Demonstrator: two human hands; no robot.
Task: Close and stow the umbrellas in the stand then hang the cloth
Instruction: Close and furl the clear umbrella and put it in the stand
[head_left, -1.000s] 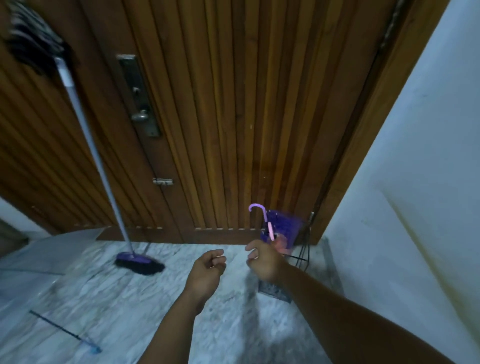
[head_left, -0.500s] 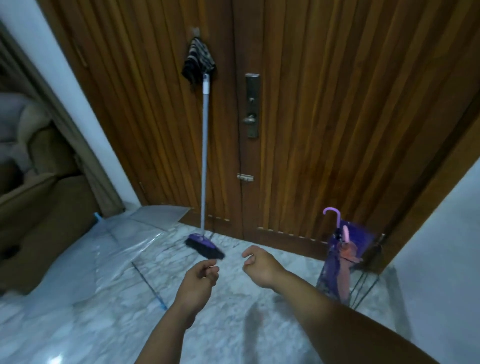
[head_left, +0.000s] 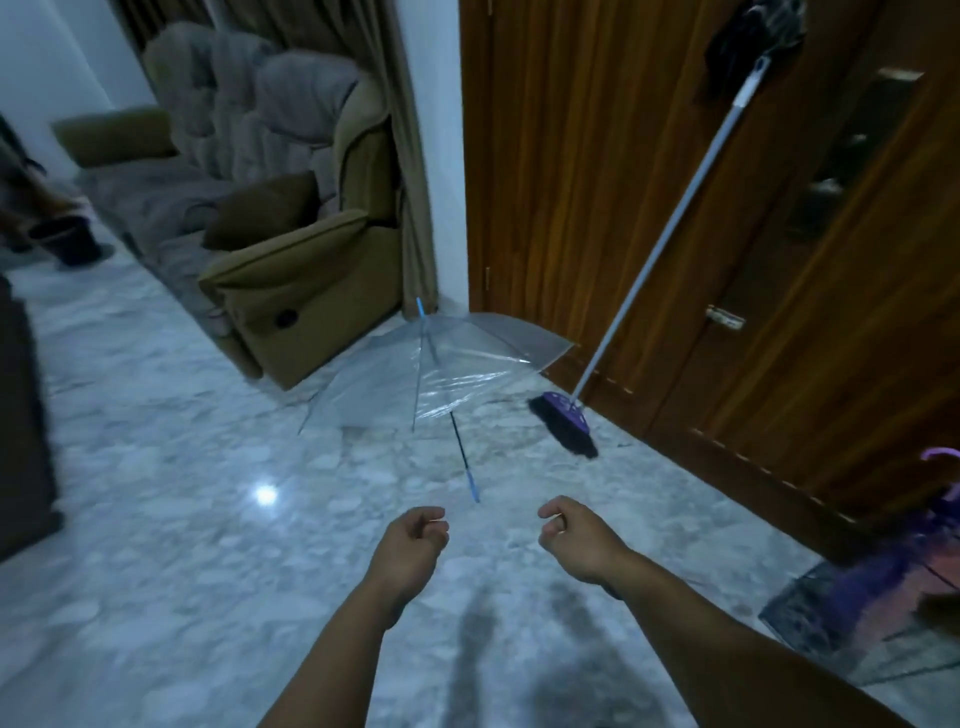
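A clear umbrella (head_left: 441, 369) lies spread on the marble floor ahead, its thin shaft and blue handle (head_left: 470, 483) pointing toward me. At the right edge a closed purple umbrella (head_left: 930, 525) with a hooked handle stands in the wire stand (head_left: 831, 618). A dark striped cloth (head_left: 748, 39) hangs high on the wooden door, behind the broom's top. My left hand (head_left: 410, 545) and my right hand (head_left: 576, 540) hover low in front of me, fingers loosely curled, holding nothing, a short way short of the blue handle.
A broom (head_left: 660, 249) with a purple head leans against the wooden door (head_left: 597, 156) beside the clear umbrella. A brown recliner (head_left: 306, 249) and curtain stand at the left behind it. A dark cabinet edge (head_left: 21, 415) sits at far left.
The view has swung left from the stand to the clear umbrella on the floor. My right hand has left the purple umbrella, which stays in the stand. Both hands are empty.
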